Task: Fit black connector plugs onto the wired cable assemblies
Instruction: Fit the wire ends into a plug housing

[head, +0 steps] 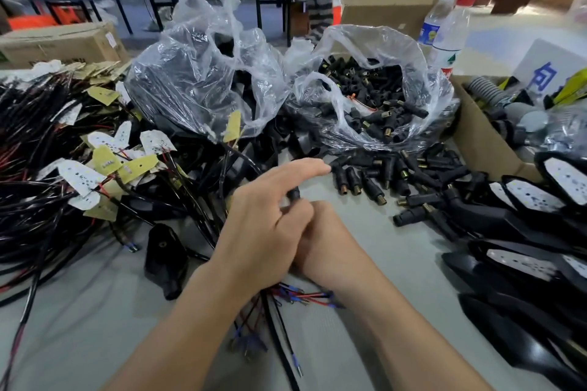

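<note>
My left hand (266, 225) lies over my right hand (320, 241) at the table's middle. Between them sticks up a small black connector plug (294, 193), and both hands grip it and the black cable under it. My left index finger points out straight toward the loose plugs. Red, blue and black wire ends (295, 295) fan out below my wrists. More black plugs with brass ends (374, 181) lie scattered just beyond my hands. A clear bag (374, 98) full of plugs stands behind them. A big heap of wired cable assemblies with white and yellow boards (63, 162) fills the left.
A second clear bag of black parts (197, 79) stands centre back. A black housing (165, 260) lies left of my forearm. Black housings with white boards (533, 232) stack at right, beside a cardboard box (482, 140) and two water bottles (444, 32). People stand far back.
</note>
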{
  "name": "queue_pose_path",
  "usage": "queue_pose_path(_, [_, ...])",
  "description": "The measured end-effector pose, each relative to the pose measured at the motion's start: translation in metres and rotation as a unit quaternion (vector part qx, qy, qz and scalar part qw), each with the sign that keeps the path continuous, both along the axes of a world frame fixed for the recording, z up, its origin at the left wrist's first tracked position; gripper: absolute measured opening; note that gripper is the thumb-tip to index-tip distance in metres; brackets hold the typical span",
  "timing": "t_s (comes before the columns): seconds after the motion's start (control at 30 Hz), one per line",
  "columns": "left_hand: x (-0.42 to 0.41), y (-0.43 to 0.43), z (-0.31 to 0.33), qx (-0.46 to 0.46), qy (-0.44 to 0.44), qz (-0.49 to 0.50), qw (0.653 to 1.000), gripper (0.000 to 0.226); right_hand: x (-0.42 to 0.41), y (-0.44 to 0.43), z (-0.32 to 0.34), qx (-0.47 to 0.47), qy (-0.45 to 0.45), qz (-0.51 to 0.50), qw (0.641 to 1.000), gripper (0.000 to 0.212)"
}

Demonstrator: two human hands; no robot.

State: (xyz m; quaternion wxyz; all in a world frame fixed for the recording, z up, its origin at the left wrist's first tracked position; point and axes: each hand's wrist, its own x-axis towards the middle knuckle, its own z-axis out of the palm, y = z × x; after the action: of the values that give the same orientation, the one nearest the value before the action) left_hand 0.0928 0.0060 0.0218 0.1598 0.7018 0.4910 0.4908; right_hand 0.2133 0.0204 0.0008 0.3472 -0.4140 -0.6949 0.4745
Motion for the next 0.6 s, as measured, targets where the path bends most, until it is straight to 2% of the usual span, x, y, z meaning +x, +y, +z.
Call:
queue_pose_path(0.07, [0.002, 0.002, -0.003, 0.019, 0.025, 0.019, 0.999, 0.054, 0.003, 0.003, 0.000, -0.032, 0.059, -0.018, 0.998, 0.022])
queue_pose_path(0.13, [-0.002, 0.006, -0.005, 0.013, 0.034, 0.057, 0.998, 0.059, 0.010, 0.009, 0.003, -0.078, 0.166, -0.048, 0.982, 0.024])
queue_pose_path(0.23, [-0.012, 0.013, -0.012, -0.015, 0.069, 0.096, 0.993, 0.068, 0.025, 0.019, 0.009, -0.128, 0.299, -0.062, 0.943, 0.024])
queue_pose_path(0.3, [-0.018, 0.016, -0.016, -0.031, 0.101, 0.121, 0.987, 0.072, 0.033, 0.021, 0.011, -0.175, 0.383, -0.055, 0.905, 0.030])
queue_pose_path(0.4, [-0.017, 0.014, -0.017, -0.022, 0.133, 0.165, 0.977, 0.078, 0.034, 0.021, 0.015, -0.208, 0.435, -0.044, 0.875, 0.021])
queue_pose_path(0.5, [-0.010, 0.012, -0.014, 0.027, 0.174, 0.208, 0.962, 0.094, 0.035, 0.021, 0.018, -0.233, 0.482, -0.032, 0.844, 0.021])
queue_pose_path(0.6, [-0.007, 0.008, -0.009, 0.079, 0.172, 0.248, 0.950, 0.096, 0.036, 0.021, 0.018, -0.264, 0.523, -0.014, 0.811, 0.024])
